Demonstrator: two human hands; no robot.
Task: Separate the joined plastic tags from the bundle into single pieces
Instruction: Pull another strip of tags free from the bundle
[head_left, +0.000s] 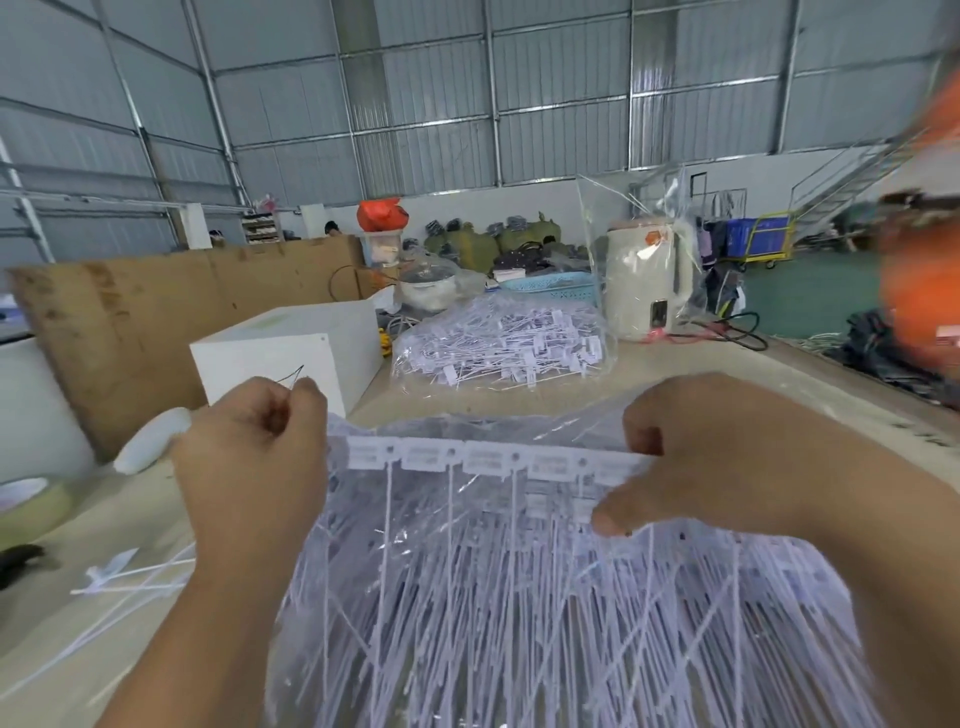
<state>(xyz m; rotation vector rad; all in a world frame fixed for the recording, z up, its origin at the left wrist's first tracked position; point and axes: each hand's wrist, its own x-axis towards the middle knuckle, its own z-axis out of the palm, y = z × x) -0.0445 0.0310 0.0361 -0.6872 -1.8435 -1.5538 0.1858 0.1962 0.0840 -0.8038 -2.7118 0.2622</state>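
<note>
A strip of joined white plastic tags (483, 460) stretches level between my two hands, long thin tails hanging down. My left hand (254, 457) grips the strip's left end with curled fingers. My right hand (696, 457) pinches the right end between thumb and fingers. Below and behind the strip lies a clear plastic bag with a big bundle of white tags (545, 623), spreading toward me. A few single tags (135, 577) lie loose on the table at the left.
A second clear bag of tags (498, 343) sits further back on the beige table (727, 364). A white box (296, 353) stands left of it, a cream kettle (644, 280) at the right. Cardboard sheets (156, 312) line the left. Something orange and blurred (924, 260) is at the right edge.
</note>
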